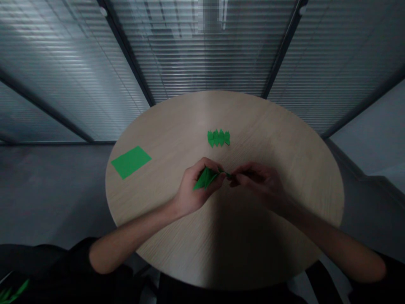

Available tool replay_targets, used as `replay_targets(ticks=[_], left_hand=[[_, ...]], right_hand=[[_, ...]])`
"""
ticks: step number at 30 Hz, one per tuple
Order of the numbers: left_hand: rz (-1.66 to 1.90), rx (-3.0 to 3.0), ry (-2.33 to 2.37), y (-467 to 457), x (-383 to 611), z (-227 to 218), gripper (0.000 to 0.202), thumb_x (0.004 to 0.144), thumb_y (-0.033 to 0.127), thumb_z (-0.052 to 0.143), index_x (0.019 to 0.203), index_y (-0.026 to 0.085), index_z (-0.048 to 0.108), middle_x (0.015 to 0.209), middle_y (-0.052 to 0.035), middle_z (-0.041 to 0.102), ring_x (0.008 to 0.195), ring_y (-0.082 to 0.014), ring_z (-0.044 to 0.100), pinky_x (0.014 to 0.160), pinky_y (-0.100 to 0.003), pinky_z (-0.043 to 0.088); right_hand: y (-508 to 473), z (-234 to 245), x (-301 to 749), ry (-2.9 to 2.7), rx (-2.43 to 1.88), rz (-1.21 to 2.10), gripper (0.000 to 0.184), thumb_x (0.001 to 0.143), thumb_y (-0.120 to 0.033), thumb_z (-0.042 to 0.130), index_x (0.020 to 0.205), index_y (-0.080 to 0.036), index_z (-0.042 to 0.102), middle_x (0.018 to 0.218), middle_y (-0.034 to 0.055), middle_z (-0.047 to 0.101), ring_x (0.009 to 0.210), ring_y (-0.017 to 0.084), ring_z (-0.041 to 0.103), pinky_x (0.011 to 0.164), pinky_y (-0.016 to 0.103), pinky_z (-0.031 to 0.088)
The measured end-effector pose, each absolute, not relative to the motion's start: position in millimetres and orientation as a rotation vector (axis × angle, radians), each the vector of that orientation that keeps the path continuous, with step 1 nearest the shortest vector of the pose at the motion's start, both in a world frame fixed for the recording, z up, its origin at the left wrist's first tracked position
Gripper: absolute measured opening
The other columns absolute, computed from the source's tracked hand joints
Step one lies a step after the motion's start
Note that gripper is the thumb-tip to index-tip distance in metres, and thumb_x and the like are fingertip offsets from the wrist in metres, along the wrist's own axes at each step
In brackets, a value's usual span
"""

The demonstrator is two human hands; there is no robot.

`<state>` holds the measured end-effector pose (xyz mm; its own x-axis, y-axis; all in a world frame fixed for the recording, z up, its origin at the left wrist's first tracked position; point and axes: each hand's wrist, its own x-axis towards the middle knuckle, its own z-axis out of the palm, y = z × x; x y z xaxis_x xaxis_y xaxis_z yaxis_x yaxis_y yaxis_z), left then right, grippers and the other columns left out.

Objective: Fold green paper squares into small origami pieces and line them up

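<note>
A piece of folded green paper (206, 178) is held over the middle of the table, its pointed flaps fanning out toward the left. My left hand (196, 185) wraps round it, thumb below and fingers above. At its right end, the fingertips of my right hand (259, 181) pinch a thin, dark green tip of the same paper. Fingers partly cover the middle of the fold, so its full shape cannot be made out. Just beyond my hands lies a row of several small folded green paper pieces (218, 138), side by side on the tabletop.
The round wooden table (171, 126) carries a flat green paper sheet (130, 162) near its left edge. Glass panels with blinds (202, 63) stand right behind the table. Something green (14, 292) shows at the bottom left corner.
</note>
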<state>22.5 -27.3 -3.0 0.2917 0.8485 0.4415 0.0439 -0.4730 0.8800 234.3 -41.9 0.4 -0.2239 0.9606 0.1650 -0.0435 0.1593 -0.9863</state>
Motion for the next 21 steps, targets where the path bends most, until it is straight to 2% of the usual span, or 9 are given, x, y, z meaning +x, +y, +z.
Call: replay_targets(ticks=[9, 21], left_hand=[[1.271, 1.784, 0.763, -26.2, 21.8, -3.1, 0.015, 0.092, 0.019, 0.073, 0.090, 0.021, 0.058, 0.090, -0.0029, 0.070, 0.076, -0.0137, 0.065, 0.066, -0.028, 0.054], [1.264, 1.724, 0.779, -26.3, 21.5, -3.7, 0.012, 0.094, 0.022, 0.071, 0.090, 0.021, 0.060, 0.090, -0.0040, 0.071, 0.077, -0.0152, 0.066, 0.066, -0.029, 0.055]], right_hand=[[-39.7, -3.2, 231.2, -1.387, -0.956, 1.404, 0.027, 0.087, -0.045, 0.081, 0.090, -0.018, 0.077, 0.080, 0.0041, 0.079, 0.067, 0.015, 0.077, 0.065, 0.026, 0.064], [-39.0, -3.3, 231.5, -1.379, -0.958, 1.402, 0.029, 0.086, -0.047, 0.082, 0.085, -0.018, 0.078, 0.076, 0.0034, 0.078, 0.063, 0.014, 0.075, 0.062, 0.026, 0.064]])
